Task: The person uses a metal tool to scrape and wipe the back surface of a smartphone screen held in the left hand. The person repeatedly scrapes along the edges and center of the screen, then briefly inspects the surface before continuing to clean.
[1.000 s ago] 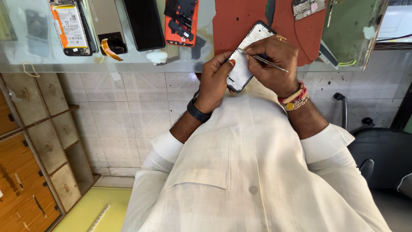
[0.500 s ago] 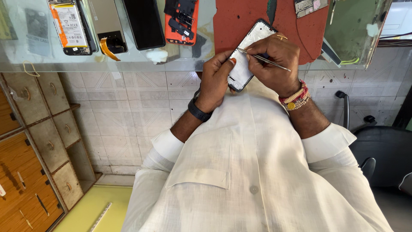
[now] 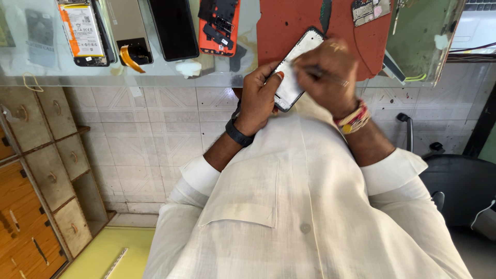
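Note:
My left hand (image 3: 258, 95) grips the lower edge of an opened phone frame (image 3: 295, 72), white inside with a black rim, held tilted over the near edge of a red mat (image 3: 310, 26). My right hand (image 3: 326, 75) is blurred; it pinches a thin metal tool (image 3: 330, 77), probably tweezers, whose tip lies over the frame's inside. A black band sits on my left wrist and coloured threads on my right wrist.
On the glass worktop (image 3: 62, 72) lie a phone body with a white and orange battery (image 3: 82, 31), a grey back panel (image 3: 126, 31), a black screen (image 3: 173, 28), an orange frame (image 3: 219, 26) and a green mat (image 3: 423, 36). Wooden drawers (image 3: 36, 170) stand left, a black chair (image 3: 460, 186) right.
My right hand has shifted left and down across the phone frame with the tool and is now motion-blurred. My left hand keeps its hold on the frame.

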